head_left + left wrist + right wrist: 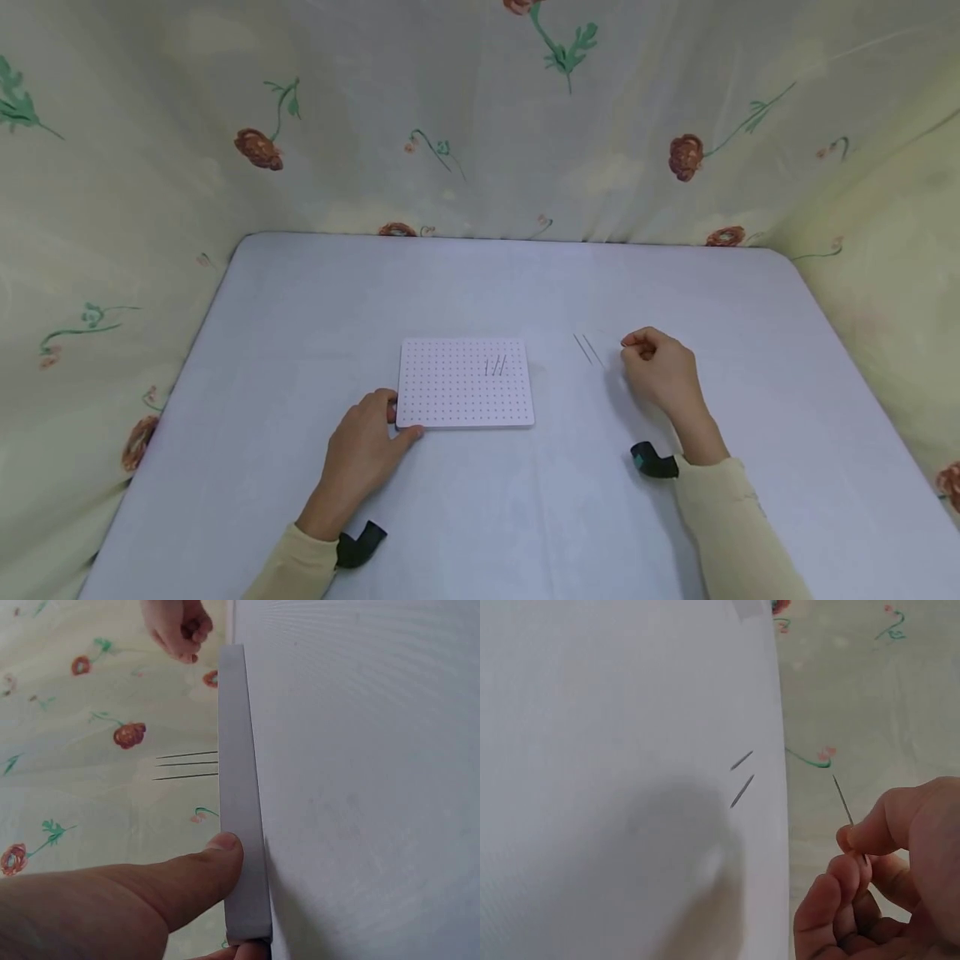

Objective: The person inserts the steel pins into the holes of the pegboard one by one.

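Observation:
A white board [465, 400] dotted with rows of small holes lies on the table, and several thin needles [495, 367] stand upright in its upper right part. My left hand [363, 446] grips the board's lower left corner, its thumb on the front edge [238, 787]. To the right of the board, my right hand [662, 375] is raised above the table and pinches one thin needle [843, 799] between thumb and fingers, its point sticking up. Two more needles [588, 349] lie side by side on the table between the board and my right hand.
The table [315, 292] has a white cover. Flower-patterned curtains [480, 125] hang behind it and on both sides. A black wrist device [360, 546] sits by my left cuff, and another [654, 461] by my right cuff.

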### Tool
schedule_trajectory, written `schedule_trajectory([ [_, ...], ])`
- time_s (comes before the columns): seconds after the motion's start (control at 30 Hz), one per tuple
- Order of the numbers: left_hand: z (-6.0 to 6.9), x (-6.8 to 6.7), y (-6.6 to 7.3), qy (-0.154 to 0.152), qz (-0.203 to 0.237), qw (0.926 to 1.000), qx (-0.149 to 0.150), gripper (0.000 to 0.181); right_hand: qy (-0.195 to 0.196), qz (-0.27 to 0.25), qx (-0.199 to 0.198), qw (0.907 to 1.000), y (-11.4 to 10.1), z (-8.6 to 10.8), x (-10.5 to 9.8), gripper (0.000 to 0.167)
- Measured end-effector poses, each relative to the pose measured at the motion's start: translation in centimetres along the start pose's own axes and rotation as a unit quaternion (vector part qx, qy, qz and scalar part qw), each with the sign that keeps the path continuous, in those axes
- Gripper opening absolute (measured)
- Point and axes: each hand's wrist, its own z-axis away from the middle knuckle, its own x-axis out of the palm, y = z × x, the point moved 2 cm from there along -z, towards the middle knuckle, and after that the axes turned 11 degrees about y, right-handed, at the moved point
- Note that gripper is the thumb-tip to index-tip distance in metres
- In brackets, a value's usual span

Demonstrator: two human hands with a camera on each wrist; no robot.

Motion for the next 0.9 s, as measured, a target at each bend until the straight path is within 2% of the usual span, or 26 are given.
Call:
schedule_trajectory([
  [0.2,0.0,0.0,0.0,0.001,0.002,1.0000,-0.004,0.059,0.042,-0.022,0.000,0.9989,-0.3,0.2,0.1,0.026],
  [0.33,0.0,0.0,0.0,0.003,0.006,1.0000,0.000,0.058,0.049,-0.034,0.001,0.9982,-0.5,0.4,0.2,0.026],
  [0.57,0.1,0.1,-0.2,0.010,0.010,0.9999,0.004,0.057,0.034,-0.080,0.010,0.9962,-1.0,0.7,0.1,0.028],
  [0.9,0.1,0.1,-0.2,0.014,0.008,0.9999,0.003,0.056,0.001,-0.165,0.024,0.9861,-2.2,0.8,0.7,0.019],
])
